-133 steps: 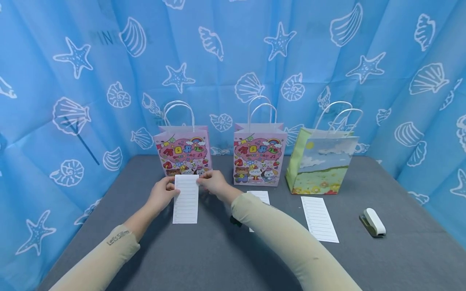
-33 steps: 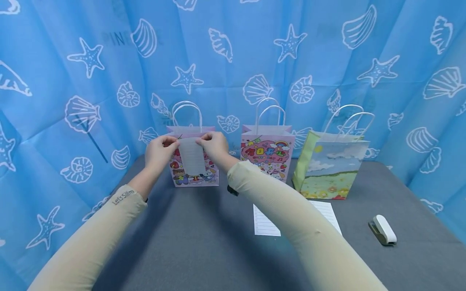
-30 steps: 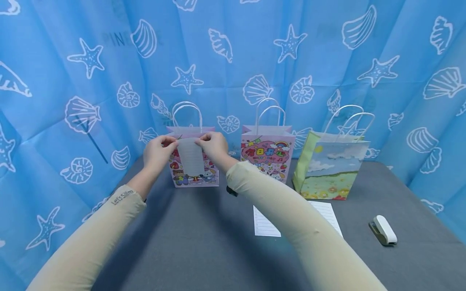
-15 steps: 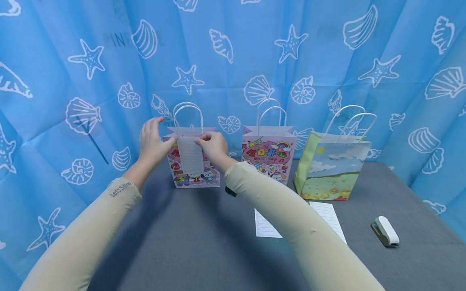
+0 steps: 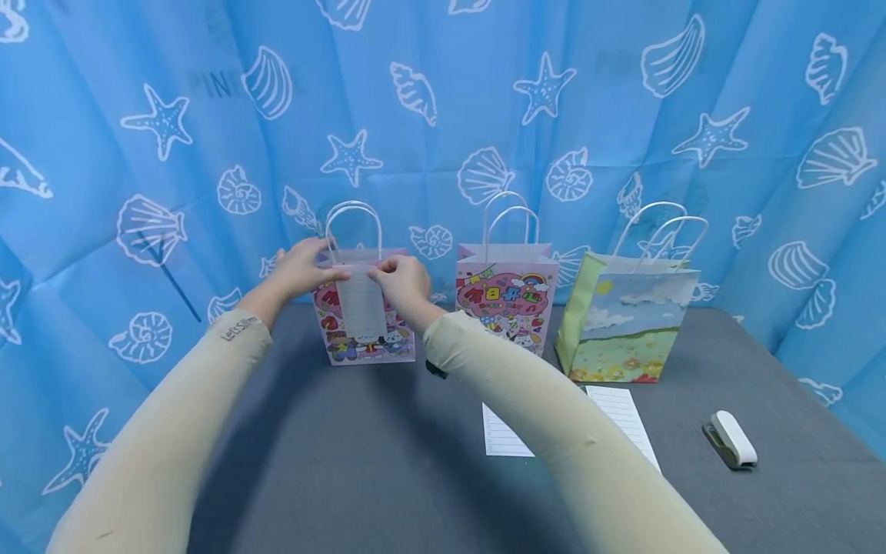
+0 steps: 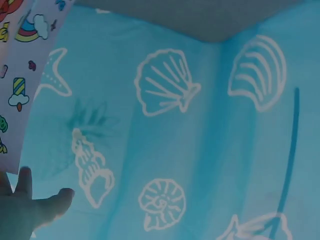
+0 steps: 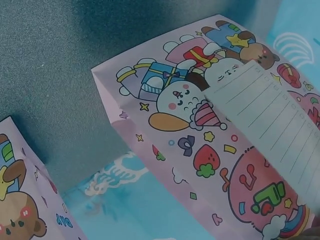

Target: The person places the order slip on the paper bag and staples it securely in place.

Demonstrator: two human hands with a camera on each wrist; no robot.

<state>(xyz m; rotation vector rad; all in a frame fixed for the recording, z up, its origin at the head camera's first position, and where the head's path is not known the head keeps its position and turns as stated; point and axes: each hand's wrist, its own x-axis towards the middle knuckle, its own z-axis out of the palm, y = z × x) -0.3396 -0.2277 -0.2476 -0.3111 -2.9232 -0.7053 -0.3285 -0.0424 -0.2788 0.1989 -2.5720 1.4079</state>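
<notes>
A lined white paper slip [image 5: 363, 308] hangs against the front of the left pink paper gift bag [image 5: 333, 342], its top near the bag's rim. My right hand [image 5: 404, 286] pinches the slip's top right corner between thumb and finger. At the top left corner, my left hand [image 5: 299, 269] has its thumb laid across the slip, and its fingers reach to the bag's rim by the handle. Spread fingers [image 6: 24, 182] show beside the bag's edge in the left wrist view. In the right wrist view the slip [image 7: 270, 115] lies over the bag's cartoon animals.
A second pink gift bag [image 5: 508, 296] and a green landscape gift bag [image 5: 626, 327] stand to the right. Two more slips, one slip [image 5: 505, 432] and another slip [image 5: 619, 415], lie on the grey table, partly behind my right sleeve. A white stapler [image 5: 732, 440] lies far right.
The slip was raised from lower down to the bag's front. My left hand let go of its corner, spread its fingers, then came back to the rim. The right hand kept its pinch.
</notes>
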